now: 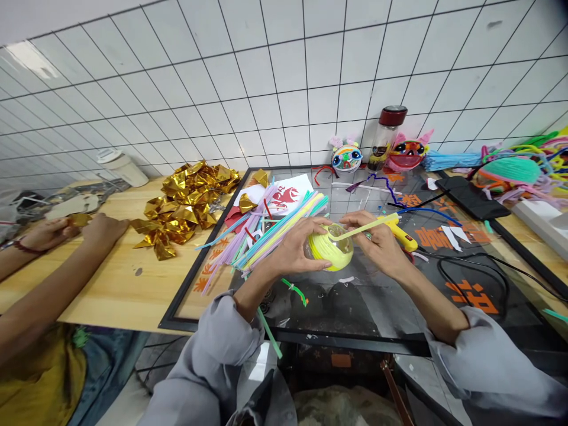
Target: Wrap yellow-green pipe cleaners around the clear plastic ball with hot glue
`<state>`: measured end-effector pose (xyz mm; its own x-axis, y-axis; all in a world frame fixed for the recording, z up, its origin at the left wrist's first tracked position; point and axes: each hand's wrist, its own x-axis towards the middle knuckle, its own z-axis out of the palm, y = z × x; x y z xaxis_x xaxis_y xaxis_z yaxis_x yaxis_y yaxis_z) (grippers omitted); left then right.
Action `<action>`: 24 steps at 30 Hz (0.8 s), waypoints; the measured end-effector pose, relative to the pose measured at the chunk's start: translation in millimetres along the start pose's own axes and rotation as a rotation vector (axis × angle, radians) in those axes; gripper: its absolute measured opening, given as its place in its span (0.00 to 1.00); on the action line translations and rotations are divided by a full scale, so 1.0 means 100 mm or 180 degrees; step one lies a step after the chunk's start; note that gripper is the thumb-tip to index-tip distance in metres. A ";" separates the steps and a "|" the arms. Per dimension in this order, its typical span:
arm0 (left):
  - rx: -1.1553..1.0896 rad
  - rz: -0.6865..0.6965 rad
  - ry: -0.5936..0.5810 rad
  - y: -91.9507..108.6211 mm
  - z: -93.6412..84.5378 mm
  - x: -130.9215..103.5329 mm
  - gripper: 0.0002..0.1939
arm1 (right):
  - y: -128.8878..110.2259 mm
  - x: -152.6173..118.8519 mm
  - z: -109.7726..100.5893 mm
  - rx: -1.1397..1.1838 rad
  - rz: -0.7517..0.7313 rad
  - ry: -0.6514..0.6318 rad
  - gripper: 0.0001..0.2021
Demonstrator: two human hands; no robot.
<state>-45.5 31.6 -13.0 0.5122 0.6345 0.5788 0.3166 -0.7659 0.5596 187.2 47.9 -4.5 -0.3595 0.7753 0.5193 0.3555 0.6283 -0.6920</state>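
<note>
A clear round container [332, 253], partly wrapped in yellow pipe cleaner, is held above the dark framed board. My left hand [295, 247] is closed around its left side, thumb low and fingers on top. My right hand [373, 239] pinches a yellow pipe cleaner [364, 226] at the container's right rim; the strip's free end points up to the right. Just behind my right hand lies a yellow glue gun [404, 235]. A bundle of purple, teal and yellow pipe cleaners [275, 228] lies to the left, partly behind my left hand.
At the left, another person's hands [100, 229] work beside a pile of gold foil shapes [186, 198]. Two decorated round figures [347, 157] [407, 154] and a bottle [385, 139] stand at the back. A black phone [474, 198], cables and colourful pipe cleaners lie to the right.
</note>
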 end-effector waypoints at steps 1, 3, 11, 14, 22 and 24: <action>0.0002 0.0011 0.0005 0.00 0.00 0.00 0.28 | 0.01 -0.01 -0.01 -0.0015 0.0058 0.0023 0.13; 0.0012 0.0051 0.0040 -0.01 0.00 0.00 0.28 | 0.03 -0.02 -0.02 -0.0032 0.0160 0.0078 0.12; -0.0020 0.0184 0.0095 -0.04 0.02 -0.02 0.28 | 0.10 -0.04 -0.01 0.0061 0.0402 0.0005 0.14; -0.0047 0.0174 0.0066 -0.04 0.02 -0.01 0.28 | 0.15 -0.04 0.02 0.0068 0.0363 -0.0094 0.16; -0.0034 0.0236 0.0034 -0.06 0.02 -0.03 0.28 | 0.18 -0.03 0.11 0.0306 0.0139 -0.0145 0.26; -0.0001 0.0250 0.0016 -0.05 0.02 -0.03 0.28 | 0.18 -0.03 0.13 0.0338 0.0146 -0.0155 0.26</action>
<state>-47.2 33.7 -18.8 0.5315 0.5729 0.6239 0.2752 -0.8134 0.5125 183.7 56.4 -24.6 -0.3874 0.7974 0.4628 0.2802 0.5800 -0.7649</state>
